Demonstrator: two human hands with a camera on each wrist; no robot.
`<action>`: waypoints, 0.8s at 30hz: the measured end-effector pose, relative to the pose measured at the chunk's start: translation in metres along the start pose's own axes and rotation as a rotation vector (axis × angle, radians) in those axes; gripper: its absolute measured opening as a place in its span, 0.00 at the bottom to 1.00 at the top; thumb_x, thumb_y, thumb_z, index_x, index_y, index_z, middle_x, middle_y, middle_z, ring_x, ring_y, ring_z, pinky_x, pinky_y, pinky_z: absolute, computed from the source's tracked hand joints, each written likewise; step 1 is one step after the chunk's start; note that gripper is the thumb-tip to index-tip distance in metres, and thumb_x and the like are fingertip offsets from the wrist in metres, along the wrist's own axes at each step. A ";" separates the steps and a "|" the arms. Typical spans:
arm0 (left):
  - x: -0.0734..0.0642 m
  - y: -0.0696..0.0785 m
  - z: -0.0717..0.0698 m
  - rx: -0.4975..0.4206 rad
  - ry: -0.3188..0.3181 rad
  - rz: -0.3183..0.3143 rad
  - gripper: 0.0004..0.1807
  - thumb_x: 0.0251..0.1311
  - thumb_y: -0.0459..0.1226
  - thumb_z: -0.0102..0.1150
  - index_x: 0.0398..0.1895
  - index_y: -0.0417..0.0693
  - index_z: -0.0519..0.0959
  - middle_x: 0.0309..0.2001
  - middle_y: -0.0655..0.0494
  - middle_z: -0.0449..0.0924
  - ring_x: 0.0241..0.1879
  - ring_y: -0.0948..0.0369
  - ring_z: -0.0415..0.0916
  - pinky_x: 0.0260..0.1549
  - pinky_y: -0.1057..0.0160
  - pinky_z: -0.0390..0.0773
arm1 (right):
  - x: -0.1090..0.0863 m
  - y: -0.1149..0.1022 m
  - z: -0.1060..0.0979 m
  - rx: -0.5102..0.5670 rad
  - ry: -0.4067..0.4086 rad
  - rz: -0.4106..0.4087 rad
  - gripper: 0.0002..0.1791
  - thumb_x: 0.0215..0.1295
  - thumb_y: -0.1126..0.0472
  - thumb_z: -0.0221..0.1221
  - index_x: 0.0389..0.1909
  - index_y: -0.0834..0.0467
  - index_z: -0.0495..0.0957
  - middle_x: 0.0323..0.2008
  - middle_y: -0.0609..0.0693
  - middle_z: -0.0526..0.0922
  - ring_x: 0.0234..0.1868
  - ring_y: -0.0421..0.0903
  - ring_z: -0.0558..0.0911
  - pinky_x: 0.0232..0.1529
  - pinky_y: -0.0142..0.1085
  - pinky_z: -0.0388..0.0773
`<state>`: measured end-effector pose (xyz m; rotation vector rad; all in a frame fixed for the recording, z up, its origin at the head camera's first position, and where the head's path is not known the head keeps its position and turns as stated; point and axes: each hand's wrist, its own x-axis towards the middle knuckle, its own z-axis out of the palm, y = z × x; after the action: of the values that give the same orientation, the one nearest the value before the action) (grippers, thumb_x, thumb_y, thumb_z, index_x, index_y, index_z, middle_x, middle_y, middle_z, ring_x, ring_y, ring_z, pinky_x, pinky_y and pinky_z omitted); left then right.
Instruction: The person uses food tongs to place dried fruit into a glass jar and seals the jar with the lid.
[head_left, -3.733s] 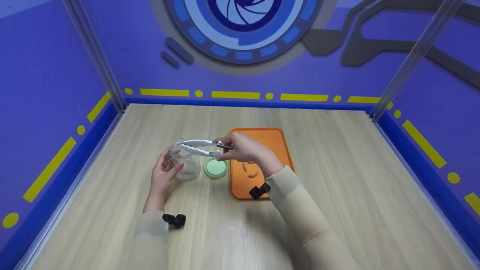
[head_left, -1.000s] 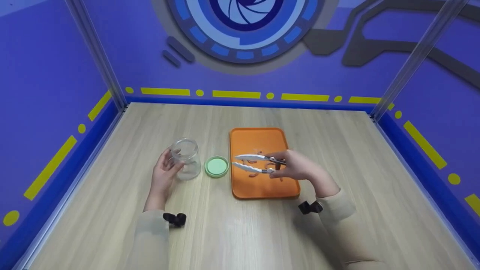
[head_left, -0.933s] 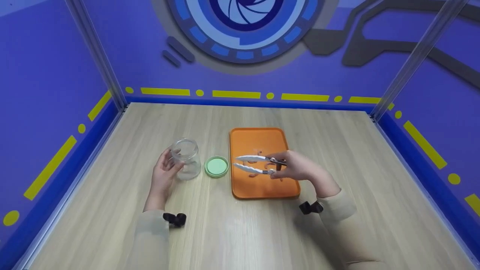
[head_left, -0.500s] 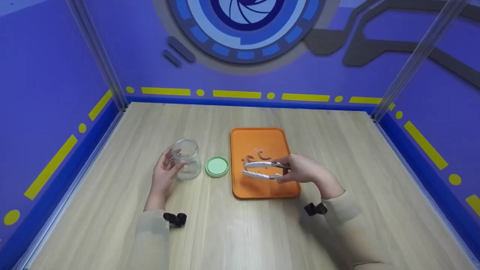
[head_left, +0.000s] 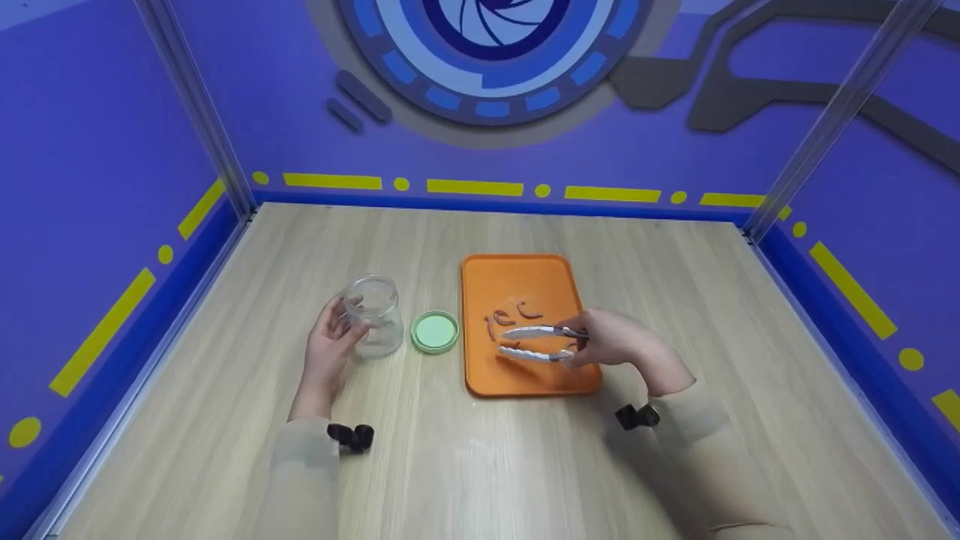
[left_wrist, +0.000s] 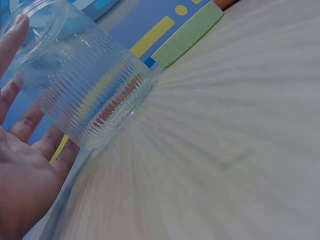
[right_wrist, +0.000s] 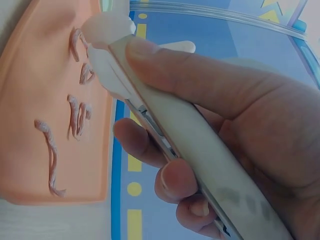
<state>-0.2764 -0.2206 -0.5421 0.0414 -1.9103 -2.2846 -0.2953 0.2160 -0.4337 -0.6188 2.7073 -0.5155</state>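
Note:
A clear ribbed glass jar [head_left: 382,330] stands without a lid on the table, and my left hand [head_left: 328,352] holds it from the left, thumb in front and fingers behind. In my right hand [head_left: 619,339] are white-tipped tongs [head_left: 534,331], gripped by the handle [right_wrist: 185,135]. Their tips stand apart over the orange tray [head_left: 517,277], with nothing seen between them. Several thin brownish, curled worm-like strips [head_left: 529,310] lie on the tray; the tongs and right hand partly cover others. The right wrist view shows one long strip [right_wrist: 51,155] near the tray's end.
A round light green lid [head_left: 434,331] lies between the jar and the tray. The wooden table [head_left: 420,465] is enclosed by blue walls [head_left: 465,157] at the back and sides.
The right hand has carried the tongs from above the jar's mouth rightwards to over the tray, then slightly farther right and nearer. My left hand and the jar have stayed in place.

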 end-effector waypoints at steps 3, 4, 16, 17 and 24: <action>0.000 0.000 0.000 0.009 0.001 0.000 0.40 0.66 0.30 0.65 0.78 0.51 0.59 0.75 0.50 0.66 0.72 0.58 0.66 0.65 0.74 0.74 | 0.000 0.001 0.000 0.004 -0.008 -0.009 0.19 0.55 0.58 0.76 0.48 0.56 0.86 0.25 0.45 0.78 0.26 0.43 0.73 0.26 0.34 0.69; 0.000 0.000 0.000 0.009 0.000 -0.004 0.40 0.66 0.30 0.65 0.79 0.52 0.59 0.75 0.51 0.66 0.72 0.59 0.66 0.64 0.74 0.75 | 0.001 0.001 0.000 0.002 -0.010 -0.012 0.18 0.55 0.58 0.76 0.46 0.56 0.86 0.25 0.45 0.77 0.26 0.42 0.72 0.26 0.34 0.69; 0.000 0.002 0.001 0.025 0.017 -0.046 0.41 0.65 0.33 0.68 0.78 0.56 0.60 0.74 0.54 0.67 0.69 0.62 0.68 0.61 0.73 0.78 | 0.001 0.006 0.003 -0.035 -0.026 -0.011 0.12 0.54 0.58 0.76 0.35 0.50 0.83 0.23 0.44 0.74 0.25 0.42 0.71 0.25 0.35 0.67; 0.000 0.002 0.001 0.027 0.018 -0.048 0.41 0.65 0.33 0.68 0.78 0.56 0.60 0.74 0.54 0.67 0.69 0.62 0.67 0.61 0.74 0.78 | 0.001 0.006 0.003 -0.036 -0.025 -0.012 0.11 0.54 0.58 0.76 0.35 0.50 0.83 0.22 0.44 0.74 0.25 0.42 0.71 0.25 0.35 0.67; 0.001 0.002 0.001 0.027 0.022 -0.039 0.41 0.65 0.32 0.68 0.78 0.54 0.60 0.74 0.53 0.68 0.70 0.62 0.68 0.62 0.74 0.76 | -0.002 0.006 0.004 -0.043 -0.009 -0.021 0.10 0.54 0.59 0.76 0.34 0.49 0.84 0.22 0.43 0.74 0.25 0.42 0.70 0.25 0.34 0.67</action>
<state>-0.2769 -0.2200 -0.5402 0.1073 -1.9457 -2.2731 -0.2938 0.2210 -0.4390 -0.6597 2.7123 -0.4599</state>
